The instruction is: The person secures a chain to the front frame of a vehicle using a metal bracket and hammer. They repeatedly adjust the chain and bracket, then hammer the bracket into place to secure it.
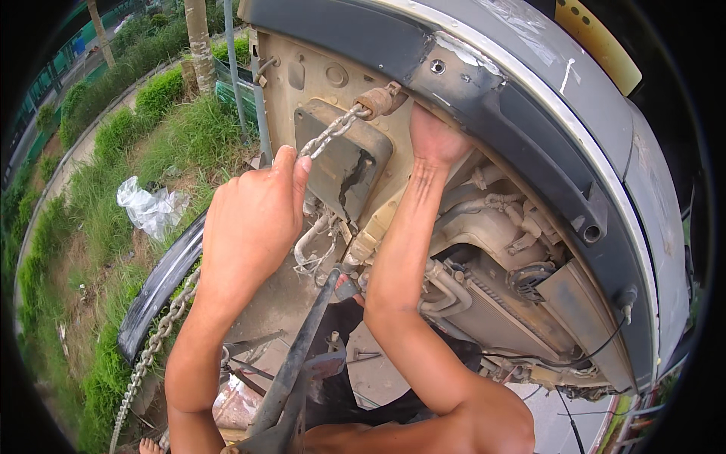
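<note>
Beneath the dark bumper [522,140] of a silver vehicle, the left hand [249,216] was closed around a steel chain [333,135], thumb and forefinger pinching its links near the top. The chain ran up to a rusty cylindrical fitting [376,102] by the bumper's lower edge. The right hand [437,138] reached up just beside that fitting, its fingers hidden behind the edge; whether they were spread, or gripping something, I could not tell.

The hidden fingers looked the likeliest place for harm: if the chain had jerked taut or the fitting had swung, they could have been nipped against the metal. The links could equally have pinched the left thumb if they bunched under load. How firmly the fitting was seated did not show, so a slip there could have dropped the chain onto the forearms. The cracked panel [344,170] behind the chain could have split further if knocked. A long metal bar [295,352] rose between the arms, where a sudden pull could have driven an elbow against it.
</note>
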The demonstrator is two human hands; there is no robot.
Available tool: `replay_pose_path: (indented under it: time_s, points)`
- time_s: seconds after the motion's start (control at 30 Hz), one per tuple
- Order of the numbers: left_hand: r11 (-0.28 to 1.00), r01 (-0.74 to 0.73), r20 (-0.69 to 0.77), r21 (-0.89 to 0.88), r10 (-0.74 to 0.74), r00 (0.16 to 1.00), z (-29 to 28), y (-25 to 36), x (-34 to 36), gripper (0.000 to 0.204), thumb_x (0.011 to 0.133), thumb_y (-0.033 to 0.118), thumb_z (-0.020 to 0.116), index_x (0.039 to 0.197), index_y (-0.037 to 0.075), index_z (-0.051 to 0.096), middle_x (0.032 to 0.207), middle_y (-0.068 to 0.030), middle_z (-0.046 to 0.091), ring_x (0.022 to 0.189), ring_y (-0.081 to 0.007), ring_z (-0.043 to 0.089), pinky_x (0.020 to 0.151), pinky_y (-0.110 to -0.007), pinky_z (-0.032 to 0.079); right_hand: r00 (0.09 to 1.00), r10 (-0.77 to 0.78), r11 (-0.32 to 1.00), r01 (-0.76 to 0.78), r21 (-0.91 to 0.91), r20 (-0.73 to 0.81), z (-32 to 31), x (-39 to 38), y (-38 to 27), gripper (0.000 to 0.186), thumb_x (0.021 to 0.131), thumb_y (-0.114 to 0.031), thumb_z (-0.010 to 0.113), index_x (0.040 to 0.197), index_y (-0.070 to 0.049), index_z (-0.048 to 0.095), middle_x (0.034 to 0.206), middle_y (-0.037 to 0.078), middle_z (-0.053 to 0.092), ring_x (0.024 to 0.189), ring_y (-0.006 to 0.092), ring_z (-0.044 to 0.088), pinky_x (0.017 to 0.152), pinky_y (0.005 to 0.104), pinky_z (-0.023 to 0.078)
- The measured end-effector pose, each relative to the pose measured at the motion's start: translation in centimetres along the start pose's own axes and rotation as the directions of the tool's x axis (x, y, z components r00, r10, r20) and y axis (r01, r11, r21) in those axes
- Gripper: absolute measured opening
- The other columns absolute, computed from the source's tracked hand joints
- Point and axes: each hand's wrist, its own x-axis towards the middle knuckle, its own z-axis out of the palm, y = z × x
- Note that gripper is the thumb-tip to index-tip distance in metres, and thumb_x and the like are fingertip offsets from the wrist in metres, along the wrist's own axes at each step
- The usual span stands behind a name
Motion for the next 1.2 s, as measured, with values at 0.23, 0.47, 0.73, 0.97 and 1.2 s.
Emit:
replay_pose_path:
  time_s: [0.23,0.47,0.73,0.97,1.2]
  points:
    - [0.999,-0.009,0.020,-0.052,0.010,1.000,0.1,-0.5,-0.1,0.031,0.106,0.029,0.042,0.095,0.002,0.053,0.063,-0.0221,0.061,0.063,-0.0448,0.062,0.058,-0.054,0.049,0.998,0.047,0.998,-0.048,0.034,0.044,0.3,-4.7,-0.3,0.053,0.094,-0.028,0.056,0.141,-0.007,0.049,0.148,0.009,0.048,0.141,0.0294,0.038,0.125,0.0485,0.019]
    - [0.996,-0.013,0.023,-0.086,0.016,1.000,0.1,-0.7,0.0,0.032,0.106,0.029,0.042,0.095,0.002,0.052,0.064,-0.0239,0.061,0.066,-0.0461,0.063,0.061,-0.056,0.048,0.997,-0.006,0.941,0.032,-0.337,0.077,0.1,-3.8,-0.2,0.055,0.086,-0.013,0.069,0.138,-0.005,0.051,0.142,0.007,0.053,0.135,0.0259,0.045,0.122,0.0449,0.026]
    - [0.998,-0.006,0.032,-0.070,0.009,0.999,-0.2,-0.5,-0.3,0.030,0.106,0.028,0.042,0.096,0.002,0.053,0.065,-0.0238,0.061,0.067,-0.0455,0.063,0.063,-0.055,0.048,0.967,-0.209,0.948,0.163,-0.273,-0.145,0.5,-1.3,2.7,0.051,0.091,-0.014,0.072,0.137,-0.009,0.051,0.133,0.002,0.056,0.125,0.0164,0.050,0.112,0.0396,0.039]
    - [0.999,-0.034,-0.001,-0.001,0.034,0.999,-0.1,-0.3,-0.4,0.029,0.106,0.026,0.043,0.095,0.002,0.054,0.063,-0.0214,0.063,0.062,-0.0418,0.065,0.057,-0.052,0.052,0.913,-0.352,0.875,0.244,-0.419,-0.204,0.7,-1.2,3.5,0.054,0.095,-0.033,0.064,0.140,-0.007,0.049,0.137,0.006,0.054,0.129,0.0207,0.048,0.114,0.0438,0.034]
    - [1.000,-0.018,-0.016,0.018,0.018,1.000,0.0,-0.1,-0.1,0.029,0.105,0.026,0.043,0.095,0.002,0.054,0.063,-0.0220,0.063,0.062,-0.0424,0.065,0.058,-0.052,0.051,0.929,-0.327,0.871,0.227,-0.435,-0.171,-0.2,-0.7,3.0,0.053,0.094,-0.033,0.064,0.138,-0.006,0.050,0.135,0.005,0.055,0.128,0.0201,0.049,0.113,0.0425,0.034]
